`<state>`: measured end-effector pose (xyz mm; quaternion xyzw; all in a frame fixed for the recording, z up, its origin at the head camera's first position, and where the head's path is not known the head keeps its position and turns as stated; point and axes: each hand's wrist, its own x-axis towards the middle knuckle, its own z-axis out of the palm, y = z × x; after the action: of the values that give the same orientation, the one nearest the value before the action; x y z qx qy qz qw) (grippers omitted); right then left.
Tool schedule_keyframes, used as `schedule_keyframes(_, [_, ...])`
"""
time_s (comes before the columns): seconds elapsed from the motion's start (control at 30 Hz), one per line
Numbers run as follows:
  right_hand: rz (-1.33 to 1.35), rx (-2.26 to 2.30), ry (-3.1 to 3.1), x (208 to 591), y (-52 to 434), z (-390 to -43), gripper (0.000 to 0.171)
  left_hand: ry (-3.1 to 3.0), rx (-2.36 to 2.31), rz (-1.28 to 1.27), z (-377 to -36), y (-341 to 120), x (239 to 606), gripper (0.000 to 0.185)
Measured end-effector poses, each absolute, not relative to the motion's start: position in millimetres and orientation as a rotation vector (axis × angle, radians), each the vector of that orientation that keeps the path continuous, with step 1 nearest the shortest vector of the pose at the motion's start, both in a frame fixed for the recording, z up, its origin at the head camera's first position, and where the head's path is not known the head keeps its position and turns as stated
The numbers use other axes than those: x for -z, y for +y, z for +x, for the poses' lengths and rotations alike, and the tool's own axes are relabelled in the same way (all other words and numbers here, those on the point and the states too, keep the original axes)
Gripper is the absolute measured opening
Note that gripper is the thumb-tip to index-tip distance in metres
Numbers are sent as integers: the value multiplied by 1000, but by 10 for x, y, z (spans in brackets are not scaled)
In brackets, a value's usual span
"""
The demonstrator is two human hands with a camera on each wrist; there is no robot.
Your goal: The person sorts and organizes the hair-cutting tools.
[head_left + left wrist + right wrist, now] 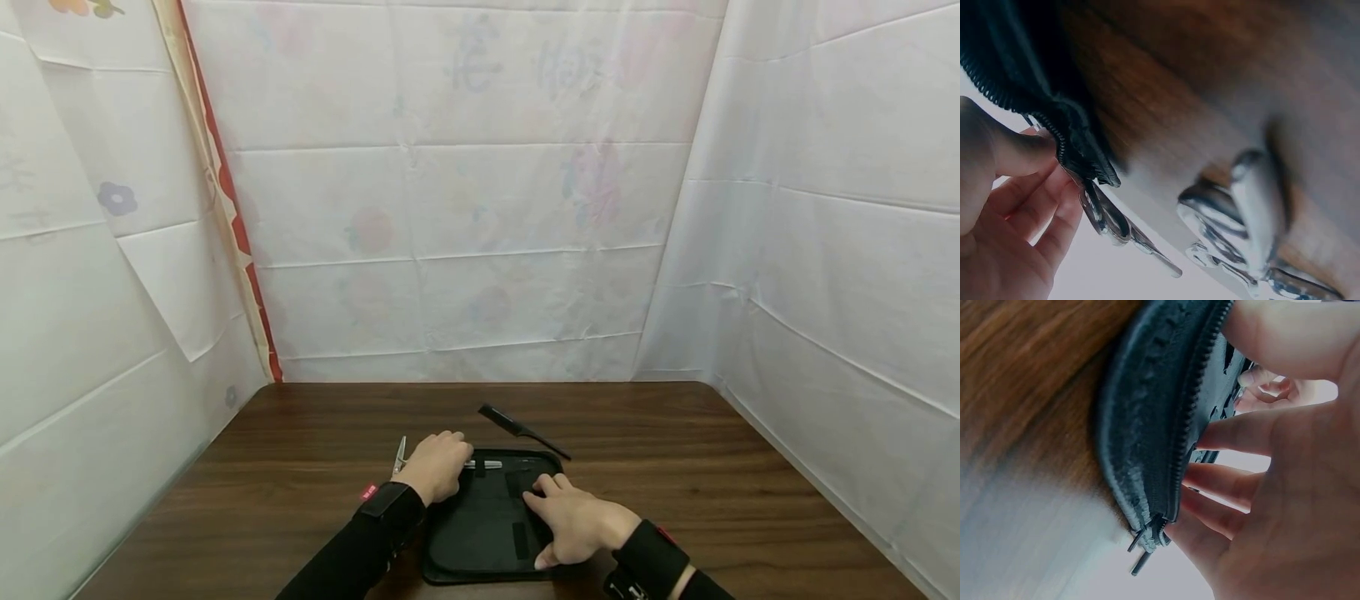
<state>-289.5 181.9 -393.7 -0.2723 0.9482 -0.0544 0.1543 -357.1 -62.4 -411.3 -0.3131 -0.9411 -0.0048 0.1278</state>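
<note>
A black zip case [487, 533] lies spread flat on the table. At its far left corner my left hand [435, 465] pinches a pair of scissors, whose silver shank [491, 464] runs under a strap inside the case. In the left wrist view the scissors' ring handle [1107, 215] sticks out past the zip beside my fingertips. Another pair of silver scissors [400, 456] lies on the table just left of that hand. My right hand [577, 521] rests spread on the case's right side, fingers on the inside, thumb toward the near edge.
Behind the case's far right corner lies a black tail comb [517, 427]. Dark wood tabletop [315, 467] surrounds the case. White printed sheets [465, 200] hang at the back and both sides. Zip pulls [1140, 559] dangle at a case corner.
</note>
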Motion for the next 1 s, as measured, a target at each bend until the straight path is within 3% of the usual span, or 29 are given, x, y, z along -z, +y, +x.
schedule_keyframes(1.0, [-793,129,2735,3939,1797,-2886,80,-2736,115,-932,-3631,-581,4189,16])
